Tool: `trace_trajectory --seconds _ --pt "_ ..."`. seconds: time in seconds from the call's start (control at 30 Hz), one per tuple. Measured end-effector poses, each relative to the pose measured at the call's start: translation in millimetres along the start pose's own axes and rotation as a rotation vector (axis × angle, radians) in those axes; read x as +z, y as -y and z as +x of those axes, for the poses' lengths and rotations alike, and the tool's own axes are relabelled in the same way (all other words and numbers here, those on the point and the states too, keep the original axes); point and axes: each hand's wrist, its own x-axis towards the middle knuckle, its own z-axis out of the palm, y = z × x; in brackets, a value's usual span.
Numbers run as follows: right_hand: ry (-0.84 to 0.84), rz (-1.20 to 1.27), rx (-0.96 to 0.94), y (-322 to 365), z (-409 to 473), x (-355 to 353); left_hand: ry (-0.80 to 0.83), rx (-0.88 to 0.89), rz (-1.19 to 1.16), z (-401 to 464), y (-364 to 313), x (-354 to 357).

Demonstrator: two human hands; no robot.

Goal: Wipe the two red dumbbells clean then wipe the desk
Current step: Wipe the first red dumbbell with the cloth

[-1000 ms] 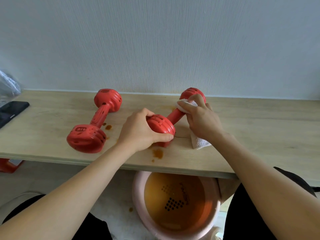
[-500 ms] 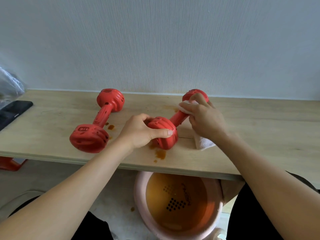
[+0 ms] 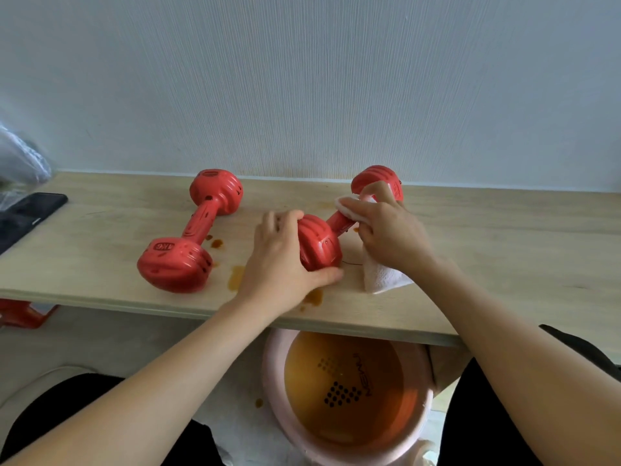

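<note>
Two red dumbbells lie on the light wooden desk (image 3: 504,250). The left dumbbell (image 3: 191,240) rests untouched, its near head marked 1KG. My left hand (image 3: 282,260) grips the near head of the right dumbbell (image 3: 319,245), thumb curled under it. My right hand (image 3: 389,233) holds a white paper towel (image 3: 379,275) wrapped around that dumbbell's handle, with the towel's tail hanging down to the desk. The far head shows behind my right fingers. Brown liquid spots (image 3: 235,277) stain the desk between and in front of the dumbbells.
A pink bucket (image 3: 272,375) holding brownish liquid stands on the floor under the desk's front edge. A black phone (image 3: 30,213) and a clear plastic bag (image 3: 20,163) lie at the desk's far left. A red object (image 3: 20,314) sits on the floor at left.
My left hand has shifted its grip round the near head, and the dumbbell has turned a little. My right hand with the towel stays on the handle, slid slightly toward the far head.
</note>
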Motion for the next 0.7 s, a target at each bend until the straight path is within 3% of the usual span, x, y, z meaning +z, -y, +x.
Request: trace_trajectory --seconds 0.17,0.3,0.53,0.7 --pt "0.075 0.096 -0.117 -3.2 -4.1 -6.3 -0.120 0.003 0.065 3.1 1.5 11.1" --pt "0.145 0.122 -0.283 1.6 -20.1 -5.6 -0.077 -0.063 -0.004 3.6 3.3 5.0" --pt "0.000 -0.173 0.000 -5.7 -3.2 -17.8 0.097 -0.230 -0.236 4.4 6.8 0.2" --pt "0.082 -0.041 -0.208 17.6 -26.7 -9.2 0.119 -0.300 -0.307 3.6 8.6 -3.3"
